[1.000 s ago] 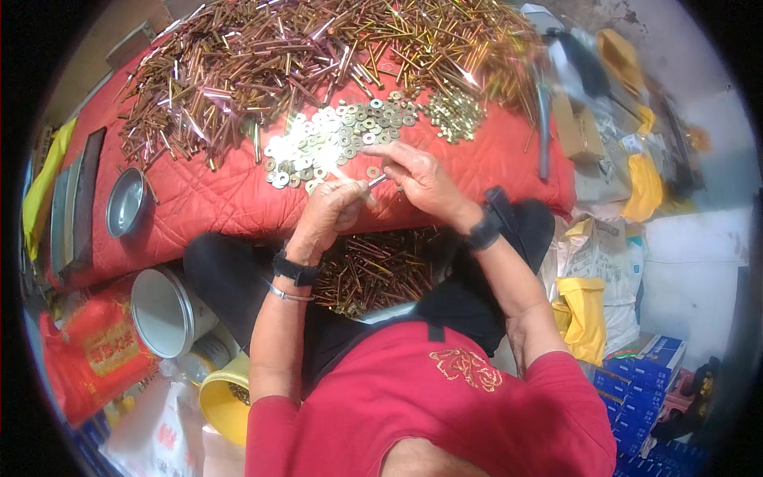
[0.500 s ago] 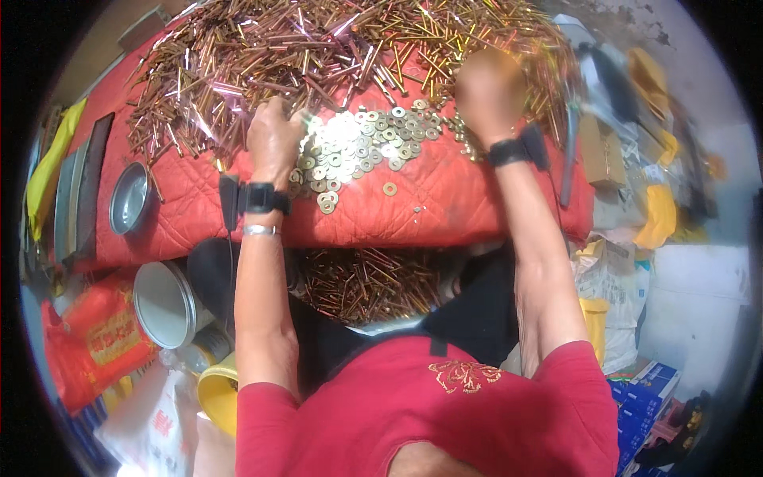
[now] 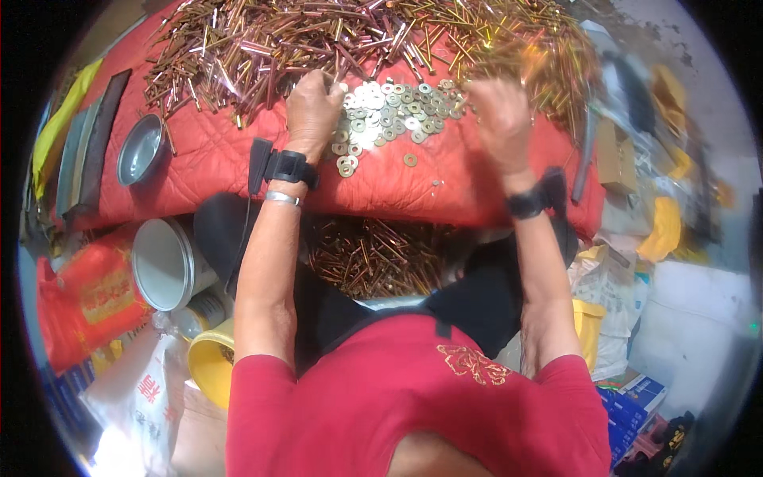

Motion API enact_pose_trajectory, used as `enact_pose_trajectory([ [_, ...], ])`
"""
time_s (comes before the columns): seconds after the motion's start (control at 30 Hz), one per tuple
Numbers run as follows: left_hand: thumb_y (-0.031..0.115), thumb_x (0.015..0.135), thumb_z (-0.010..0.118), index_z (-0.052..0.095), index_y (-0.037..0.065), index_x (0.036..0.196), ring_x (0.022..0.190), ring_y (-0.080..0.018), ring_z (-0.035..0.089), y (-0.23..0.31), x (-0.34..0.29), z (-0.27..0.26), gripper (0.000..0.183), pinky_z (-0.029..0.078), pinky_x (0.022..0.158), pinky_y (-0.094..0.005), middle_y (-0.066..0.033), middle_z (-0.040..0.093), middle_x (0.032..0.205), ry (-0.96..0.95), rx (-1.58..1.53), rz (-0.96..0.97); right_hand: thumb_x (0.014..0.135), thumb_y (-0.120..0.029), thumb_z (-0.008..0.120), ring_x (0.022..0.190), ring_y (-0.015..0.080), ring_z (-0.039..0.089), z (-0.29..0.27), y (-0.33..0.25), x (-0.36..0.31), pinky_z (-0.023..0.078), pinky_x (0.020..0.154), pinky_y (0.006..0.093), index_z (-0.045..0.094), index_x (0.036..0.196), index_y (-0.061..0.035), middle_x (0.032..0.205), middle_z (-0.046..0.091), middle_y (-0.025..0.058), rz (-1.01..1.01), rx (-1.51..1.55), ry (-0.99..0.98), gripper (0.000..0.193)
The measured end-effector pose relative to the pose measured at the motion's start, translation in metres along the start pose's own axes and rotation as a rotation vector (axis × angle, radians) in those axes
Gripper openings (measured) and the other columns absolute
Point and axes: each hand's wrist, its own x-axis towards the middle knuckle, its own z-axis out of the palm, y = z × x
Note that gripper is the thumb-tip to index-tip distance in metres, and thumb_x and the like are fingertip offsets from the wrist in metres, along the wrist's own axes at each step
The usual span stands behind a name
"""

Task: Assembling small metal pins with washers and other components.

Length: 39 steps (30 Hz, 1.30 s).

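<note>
A heap of flat round metal washers [image 3: 389,115] lies on the red quilted cloth [image 3: 381,187] in front of me. At the heap's left edge is my left hand [image 3: 312,111], its fingers curled and drawn together; whatever they may hold is too small to make out. To the right of the washers, over the cloth, my right hand [image 3: 502,123] is smeared by motion, and its fingers cannot be read. Behind both hands spreads a big pile of long, thin, brassy metal rods [image 3: 294,40], perhaps bolts. One single washer [image 3: 410,160] sits apart on the near side.
A metal bowl [image 3: 141,151] stands on the cloth at the left. More rods [image 3: 377,258] lie below the near edge, between my knees. On the left are a white bucket [image 3: 163,262] and a yellow bucket [image 3: 208,362]; a cardboard box [image 3: 616,155] is at the right.
My right hand has come back from the rods toward me, onto the cloth beside the washers. My left hand stays at the washers' left edge. The whole view has shifted slightly.
</note>
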Motion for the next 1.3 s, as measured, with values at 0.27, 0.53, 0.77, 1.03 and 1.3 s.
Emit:
enact_pose_trajectory([
  [0.27,0.006,0.086,0.06,0.061,-0.001,0.104,0.071,-0.0119,0.063,0.041,-0.054,-0.032,0.019,0.053,0.063,-0.0246,-0.0075,0.067,0.09,-0.261,-1.327,-0.625,0.085,-0.003,0.058,0.09,0.0249,0.063,0.03,-0.031,-0.052,0.049,0.081,0.0355,0.053,0.12,-0.0064,0.098,0.065,0.011,0.695,0.66,-0.072,0.036],
  [0.53,0.008,0.089,0.058,0.056,0.002,0.108,0.085,-0.0183,0.067,0.033,-0.089,-0.023,0.021,0.056,0.072,-0.0281,-0.0089,0.066,0.094,-0.318,-1.496,-0.713,0.081,-0.016,0.066,0.078,0.0244,0.061,-0.002,-0.062,-0.045,0.049,0.068,0.0363,0.069,0.098,-0.0152,0.079,0.058,0.0072,0.185,0.162,-0.482,0.017],
  [0.77,0.009,0.09,0.059,0.055,0.0,0.113,0.077,-0.0135,0.066,0.039,-0.088,-0.028,0.025,0.056,0.072,-0.0276,-0.0088,0.066,0.091,-0.378,-1.465,-0.724,0.081,-0.022,0.066,0.068,0.0283,0.061,0.003,-0.067,-0.042,0.05,0.059,0.0408,0.069,0.091,-0.0178,0.076,0.056,0.0066,0.152,0.108,-0.522,0.012],
  [1.03,0.009,0.089,0.061,0.057,0.002,0.108,0.074,-0.0126,0.065,0.04,-0.088,-0.03,0.021,0.057,0.07,-0.0273,-0.0054,0.065,0.089,-0.338,-1.491,-0.747,0.082,-0.017,0.061,0.075,0.031,0.062,0.007,-0.065,-0.027,0.05,0.063,0.0428,0.065,0.084,-0.0108,0.082,0.06,0.0093,0.055,0.115,-0.647,0.008],
  [1.3,0.005,0.088,0.06,0.057,0.0,0.109,0.086,-0.0186,0.066,0.033,-0.089,-0.019,0.021,0.057,0.077,-0.0329,-0.0096,0.065,0.096,-0.291,-1.601,-0.696,0.074,-0.01,0.059,0.072,0.0313,0.069,0.041,-0.091,0.005,0.055,0.064,0.042,0.071,0.074,-0.0044,0.075,0.068,0.0165,0.043,-0.26,-0.859,0.012],
])
